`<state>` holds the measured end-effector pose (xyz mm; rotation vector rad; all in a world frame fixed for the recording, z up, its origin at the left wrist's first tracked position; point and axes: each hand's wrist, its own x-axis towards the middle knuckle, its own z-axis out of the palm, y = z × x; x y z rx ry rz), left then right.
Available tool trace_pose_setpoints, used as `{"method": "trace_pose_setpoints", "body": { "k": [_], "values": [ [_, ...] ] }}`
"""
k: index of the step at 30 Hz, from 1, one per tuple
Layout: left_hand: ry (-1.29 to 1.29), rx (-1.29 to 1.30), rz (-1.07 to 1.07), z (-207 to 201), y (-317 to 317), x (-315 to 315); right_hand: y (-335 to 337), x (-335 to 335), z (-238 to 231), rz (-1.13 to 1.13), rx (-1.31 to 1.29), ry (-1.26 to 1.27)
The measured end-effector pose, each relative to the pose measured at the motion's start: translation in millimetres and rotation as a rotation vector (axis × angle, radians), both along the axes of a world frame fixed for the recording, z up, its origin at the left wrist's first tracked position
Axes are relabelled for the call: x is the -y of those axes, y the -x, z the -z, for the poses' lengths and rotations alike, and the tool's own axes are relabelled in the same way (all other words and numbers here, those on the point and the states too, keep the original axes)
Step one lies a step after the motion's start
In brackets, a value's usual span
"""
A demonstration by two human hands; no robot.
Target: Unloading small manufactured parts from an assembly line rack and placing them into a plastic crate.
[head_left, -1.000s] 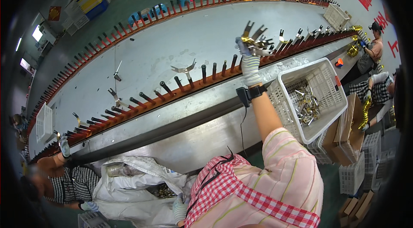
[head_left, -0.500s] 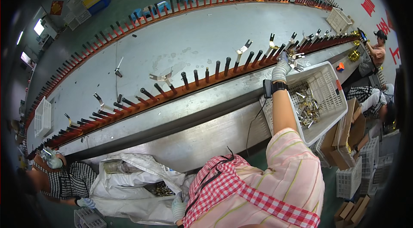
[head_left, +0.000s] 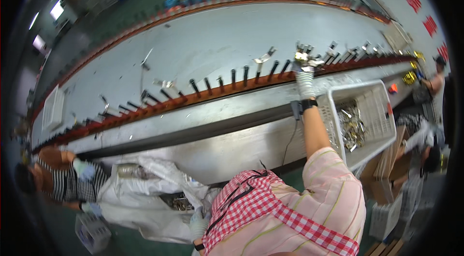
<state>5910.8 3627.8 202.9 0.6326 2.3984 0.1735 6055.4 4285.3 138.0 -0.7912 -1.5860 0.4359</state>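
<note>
My right hand (head_left: 305, 83), in a pale striped glove with a dark band at the wrist, reaches over the near row of pegs. Its fingers are closed around shiny forked metal pieces (head_left: 307, 57), partly blurred. Beneath it runs the red-brown rail (head_left: 212, 93) with upright black-tipped pegs, and another forked piece (head_left: 265, 58) sits on a peg to its left. Low in the view, my gloved left hand (head_left: 198, 225) appears closed on the edge of a white sack (head_left: 140, 212); its fingertips are partly hidden. Small metal parts (head_left: 179, 202) show in the sack's opening.
A white plastic crate (head_left: 374, 103) holding metal pieces stands right of my right forearm. A thin cable (head_left: 290, 142) hangs by the metal ledge (head_left: 232, 147). One co-worker (head_left: 58, 174) is at the left, others at the right (head_left: 432, 84). Cardboard boxes (head_left: 379, 183) stand lower right.
My right hand has shifted left along the peg row, and the metal pieces now stand up above its fingers. The whole view has turned slightly. My left hand stays by the sack.
</note>
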Motion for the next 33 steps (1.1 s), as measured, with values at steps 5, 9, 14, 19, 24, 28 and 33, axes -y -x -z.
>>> {"method": "trace_pose_setpoints", "body": {
  "k": [5,9,14,19,24,28,33],
  "values": [
    [0.012,-0.126,0.055,2,-41,17,-14,17,-11,-0.137,0.088,0.072],
    [-0.05,-0.227,-0.035,-3,-70,-10,10,66,-47,-0.172,0.222,-0.135],
    [0.02,-0.125,-0.085,-24,-81,4,93,305,-73,-1.217,0.306,0.532],
    [-0.002,-0.133,-0.141,-35,-81,20,121,405,-151,-1.974,0.564,-0.035],
    [0.006,-0.101,-0.147,-37,-85,14,92,355,-135,-1.928,0.732,0.11],
    [-0.044,-0.075,-0.081,-52,-90,-6,51,293,-109,-1.558,0.702,0.455],
    [0.011,-0.103,0.0,-48,-93,-3,2,226,-102,-1.11,0.415,0.642]
  ]
}}
